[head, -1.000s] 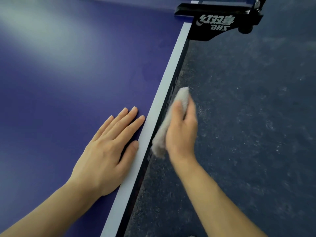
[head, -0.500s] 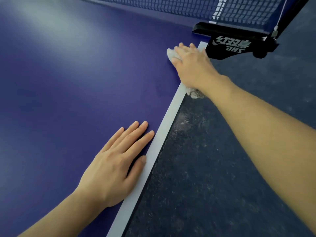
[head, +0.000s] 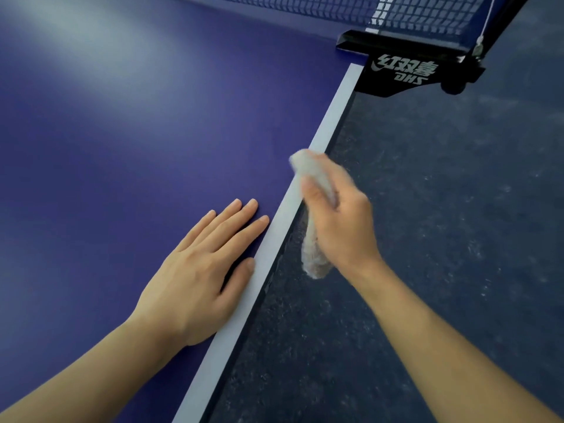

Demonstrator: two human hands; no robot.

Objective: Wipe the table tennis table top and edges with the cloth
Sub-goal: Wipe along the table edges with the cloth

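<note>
The blue table tennis table fills the left of the view, with a white line running along its right edge. My left hand lies flat on the blue top, fingers straight, thumb on the white line. My right hand grips a pale grey cloth at the table's right edge, just ahead of my left fingertips. The cloth is blurred; its upper end lies over the white line and its lower end hangs beside the table's dark side.
A black net clamp with white lettering grips the table edge at the top right, holding the blue net across the far end. Dark speckled floor lies to the right of the table.
My right hand has come back toward me along the edge, from beside the net clamp to just ahead of my left hand, with the cloth in it. My left hand stays flat in place.
</note>
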